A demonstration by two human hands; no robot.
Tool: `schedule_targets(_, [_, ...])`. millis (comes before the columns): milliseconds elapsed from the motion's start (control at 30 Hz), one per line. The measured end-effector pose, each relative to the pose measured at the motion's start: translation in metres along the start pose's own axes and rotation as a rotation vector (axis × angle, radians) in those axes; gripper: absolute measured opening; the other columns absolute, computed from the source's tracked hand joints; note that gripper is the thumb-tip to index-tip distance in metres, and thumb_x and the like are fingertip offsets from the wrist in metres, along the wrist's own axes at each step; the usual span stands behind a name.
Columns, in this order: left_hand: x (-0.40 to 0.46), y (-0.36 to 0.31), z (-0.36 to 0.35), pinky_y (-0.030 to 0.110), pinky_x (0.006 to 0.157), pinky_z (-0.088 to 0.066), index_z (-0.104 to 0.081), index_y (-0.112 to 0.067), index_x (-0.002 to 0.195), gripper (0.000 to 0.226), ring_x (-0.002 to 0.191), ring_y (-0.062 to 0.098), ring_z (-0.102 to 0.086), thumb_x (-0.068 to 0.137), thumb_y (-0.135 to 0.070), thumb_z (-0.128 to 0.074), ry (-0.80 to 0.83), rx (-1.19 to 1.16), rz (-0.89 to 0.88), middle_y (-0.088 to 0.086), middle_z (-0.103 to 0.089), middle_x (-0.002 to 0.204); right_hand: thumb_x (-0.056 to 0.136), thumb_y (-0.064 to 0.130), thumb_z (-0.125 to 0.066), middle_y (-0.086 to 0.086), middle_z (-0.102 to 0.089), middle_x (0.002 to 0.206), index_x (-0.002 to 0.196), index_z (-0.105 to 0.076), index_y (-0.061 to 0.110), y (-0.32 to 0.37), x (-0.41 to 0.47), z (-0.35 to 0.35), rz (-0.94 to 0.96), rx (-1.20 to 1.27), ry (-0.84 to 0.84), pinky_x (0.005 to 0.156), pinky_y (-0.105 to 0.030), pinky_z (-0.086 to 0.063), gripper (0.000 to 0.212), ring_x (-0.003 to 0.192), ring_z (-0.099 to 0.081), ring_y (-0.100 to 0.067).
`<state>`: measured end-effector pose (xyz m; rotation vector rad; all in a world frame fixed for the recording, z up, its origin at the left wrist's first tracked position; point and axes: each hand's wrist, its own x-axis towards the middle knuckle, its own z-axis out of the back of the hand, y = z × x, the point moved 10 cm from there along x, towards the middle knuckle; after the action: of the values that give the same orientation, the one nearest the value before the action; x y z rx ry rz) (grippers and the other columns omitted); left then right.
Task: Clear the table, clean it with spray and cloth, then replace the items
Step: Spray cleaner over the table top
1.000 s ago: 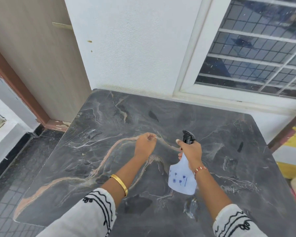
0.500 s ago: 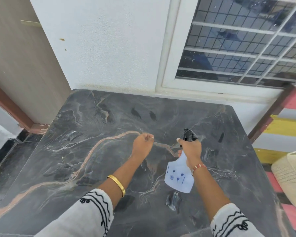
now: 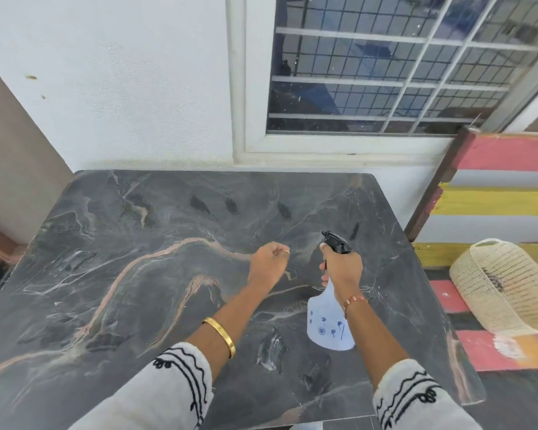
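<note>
A dark marble-patterned table (image 3: 131, 274) fills the middle of the view, with nothing standing on it. My right hand (image 3: 343, 268) grips the neck of a white spray bottle (image 3: 328, 324) with small blue flowers and a black trigger head, nozzle pointing away from me over the tabletop. My left hand (image 3: 267, 265) hovers above the table just left of the bottle, fingers curled into a loose fist with nothing in it. No cloth is in view.
A white wall and a barred window (image 3: 401, 63) stand behind the table. A woven basket (image 3: 503, 283) lies on its side on a red, yellow and white striped bench (image 3: 494, 200) to the right. Dark floor tiles show at the left.
The view has swung to the right, bringing the bench and basket into sight. Both hands keep their pose over the table, the right still holding the bottle.
</note>
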<state>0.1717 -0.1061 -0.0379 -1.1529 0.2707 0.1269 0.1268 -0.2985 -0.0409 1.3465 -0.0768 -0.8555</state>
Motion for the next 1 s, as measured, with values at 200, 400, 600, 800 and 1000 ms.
schedule_targets(200, [-0.004,-0.004,-0.011,0.023,0.079,-0.041,-0.064,-0.009,0.106,0.022,0.088,0.012,-0.056,0.092,-0.017,-0.048,-0.001,0.031,-0.011,0.006,-0.068,0.105,0.082,0.024,-0.07,-0.012,-0.061,0.074,0.087,-0.064,0.001,0.0,-0.006,-0.009,0.001,0.01,0.242,0.049,-0.029,-0.046,0.024,0.049,-0.051,-0.022])
schedule_targets(400, [-0.008,-0.008,-0.011,0.024,0.079,-0.042,-0.064,-0.009,0.105,0.022,0.087,0.012,-0.056,0.092,-0.018,-0.049,-0.031,0.052,-0.02,0.004,-0.068,0.103,0.08,0.012,-0.069,-0.015,-0.065,0.083,0.091,-0.063,0.0,-0.013,-0.006,-0.019,-0.065,-0.026,0.345,0.052,-0.028,-0.047,0.017,0.043,-0.055,-0.019])
schedule_targets(600, [-0.012,-0.011,-0.009,0.018,0.065,-0.04,-0.065,-0.01,0.105,0.023,0.082,0.011,-0.055,0.092,-0.018,-0.048,-0.052,0.058,-0.019,-0.002,-0.062,0.091,0.08,0.007,-0.069,-0.013,-0.057,0.064,0.072,-0.061,-0.001,-0.022,0.002,0.007,-0.113,0.131,0.255,0.045,-0.027,-0.041,0.013,0.038,-0.044,-0.017])
schedule_targets(800, [-0.015,-0.01,-0.015,0.025,0.077,-0.045,-0.065,-0.01,0.103,0.022,0.085,0.013,-0.058,0.091,-0.018,-0.049,-0.052,0.039,-0.019,0.002,-0.067,0.099,0.08,0.01,-0.07,-0.011,-0.061,0.074,0.077,-0.061,0.003,-0.021,-0.001,0.01,-0.093,0.187,0.2,0.046,-0.027,-0.041,0.012,0.045,-0.047,-0.018])
schedule_targets(1000, [-0.015,-0.011,-0.02,0.025,0.076,-0.044,-0.065,-0.01,0.103,0.022,0.083,0.014,-0.058,0.091,-0.019,-0.049,-0.04,0.047,-0.033,0.005,-0.069,0.099,0.08,0.005,-0.064,-0.01,-0.052,0.057,0.068,-0.056,0.002,-0.022,-0.003,0.013,-0.064,0.159,0.112,0.043,-0.024,-0.04,0.015,0.039,-0.043,-0.018])
